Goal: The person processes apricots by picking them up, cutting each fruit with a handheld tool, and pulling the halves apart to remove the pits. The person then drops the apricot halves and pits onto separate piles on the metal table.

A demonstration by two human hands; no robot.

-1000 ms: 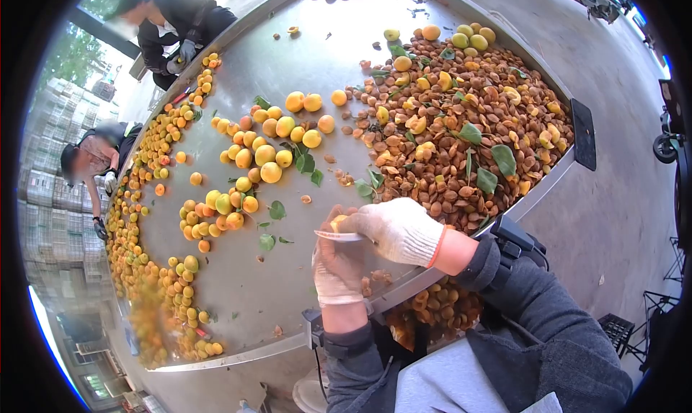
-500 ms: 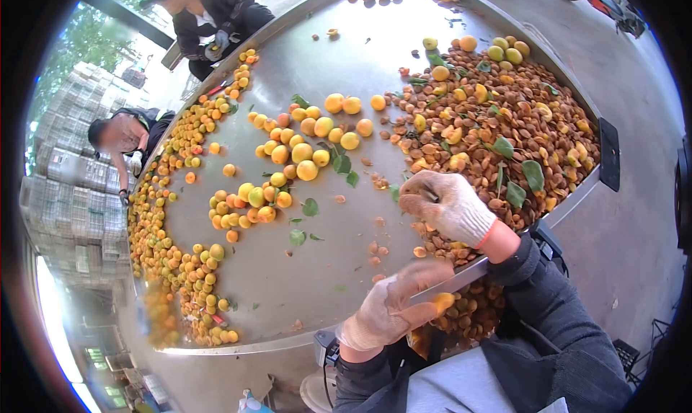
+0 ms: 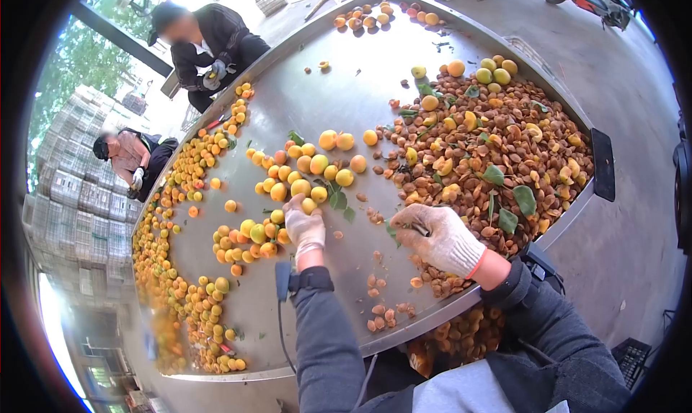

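Observation:
My left hand [image 3: 305, 229], in a whitish work glove, reaches into the middle group of apricots, its fingers closed around a yellow apricot [image 3: 309, 205]. My right hand [image 3: 441, 241], gloved too, is closed above the near left edge of the brown pits heap. A small metal tool [image 3: 422, 231] shows between its fingers; its blade or tip is hidden. Loose apricots [image 3: 258, 233] lie to the left of my left hand. The heap of apricot pits [image 3: 497, 153] carries green leaves and some yellow fruit pieces.
The metal table [image 3: 288, 319] has a raised rim. More apricots [image 3: 205, 290] line its left side. Two people [image 3: 216, 49] sit along the far left edge. A dark phone-like slab [image 3: 604, 164] lies on the right rim. Below the near edge, a container holds fruit pieces [image 3: 461, 337].
My left hand has moved from the near table edge, where it had a yellow fruit piece, up to the apricots. My right hand has shifted slightly down. Several pits now lie near the front edge.

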